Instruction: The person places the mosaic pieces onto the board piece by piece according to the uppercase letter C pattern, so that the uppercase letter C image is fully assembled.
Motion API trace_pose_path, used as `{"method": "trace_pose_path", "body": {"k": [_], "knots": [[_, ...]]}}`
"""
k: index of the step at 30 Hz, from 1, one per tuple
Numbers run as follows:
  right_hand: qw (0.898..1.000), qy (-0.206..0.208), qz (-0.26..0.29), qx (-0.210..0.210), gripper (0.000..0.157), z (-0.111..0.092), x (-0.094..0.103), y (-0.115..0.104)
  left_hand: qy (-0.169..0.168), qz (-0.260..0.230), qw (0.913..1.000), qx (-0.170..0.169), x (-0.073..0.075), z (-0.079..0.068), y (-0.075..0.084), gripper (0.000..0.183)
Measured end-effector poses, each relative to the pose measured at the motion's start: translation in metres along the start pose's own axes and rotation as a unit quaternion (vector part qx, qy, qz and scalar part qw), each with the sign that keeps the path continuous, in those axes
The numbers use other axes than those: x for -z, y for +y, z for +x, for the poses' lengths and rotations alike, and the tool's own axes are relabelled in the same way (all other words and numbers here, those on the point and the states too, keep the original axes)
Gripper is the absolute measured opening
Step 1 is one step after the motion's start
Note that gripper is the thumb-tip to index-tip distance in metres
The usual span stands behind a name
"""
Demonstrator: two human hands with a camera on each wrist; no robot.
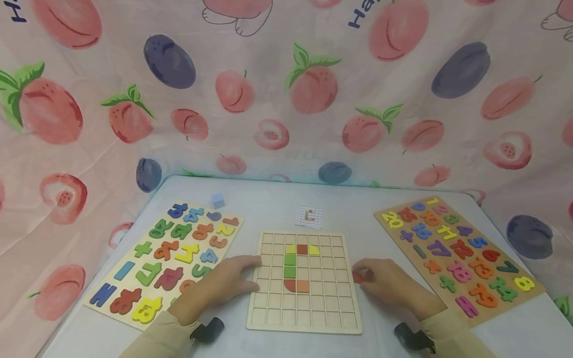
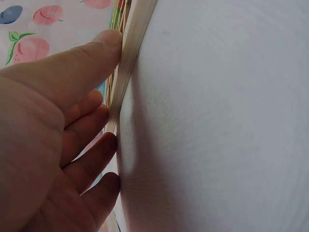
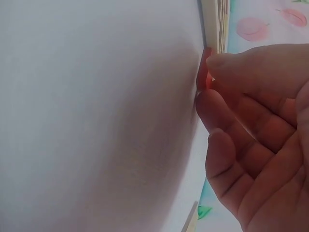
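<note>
A wooden grid board (image 1: 304,313) lies on the table between both hands. Yellow, red, green and orange tiles fill several of its squares, including a red rounded tile (image 1: 290,285) and an orange tile (image 1: 303,286). At the board's left edge, my left hand (image 1: 228,280) touches the rim with thumb and fingertips, fingers spread; the left wrist view shows the thumb (image 2: 104,48) against the wooden side. My right hand (image 1: 380,281) pinches a small red tile (image 3: 204,70) between thumb and index finger, beside the board's right edge. The tile's full shape is hidden by the fingers.
A small card (image 1: 309,217) with a printed grid pattern lies behind the board. Number boards with colourful digits flank it, one at left (image 1: 105,309) and one at right (image 1: 481,318). A light blue cube (image 1: 218,201) sits at the back left.
</note>
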State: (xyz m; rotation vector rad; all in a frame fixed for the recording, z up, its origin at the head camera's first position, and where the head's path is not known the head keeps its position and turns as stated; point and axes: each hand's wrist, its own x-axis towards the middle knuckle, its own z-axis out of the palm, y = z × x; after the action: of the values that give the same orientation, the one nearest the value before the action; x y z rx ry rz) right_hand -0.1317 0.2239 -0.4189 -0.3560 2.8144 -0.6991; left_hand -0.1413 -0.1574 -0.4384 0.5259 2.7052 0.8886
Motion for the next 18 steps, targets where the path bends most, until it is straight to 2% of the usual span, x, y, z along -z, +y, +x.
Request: {"method": "trace_pose_path", "body": {"k": [9, 18], "knots": [[1.000, 0.005, -0.012, 0.012, 0.023, -0.0025, -0.0016, 0.0022, 0.000, 0.002, 1.0000, 0.005, 0.0001, -0.0002, 0.0010, 0.056], [1.000, -0.001, -0.011, -0.017, 0.024, -0.0007, -0.0005, 0.0025, 0.001, 0.001, 1.0000, 0.003, 0.0005, -0.0003, 0.0017, 0.056]]}}
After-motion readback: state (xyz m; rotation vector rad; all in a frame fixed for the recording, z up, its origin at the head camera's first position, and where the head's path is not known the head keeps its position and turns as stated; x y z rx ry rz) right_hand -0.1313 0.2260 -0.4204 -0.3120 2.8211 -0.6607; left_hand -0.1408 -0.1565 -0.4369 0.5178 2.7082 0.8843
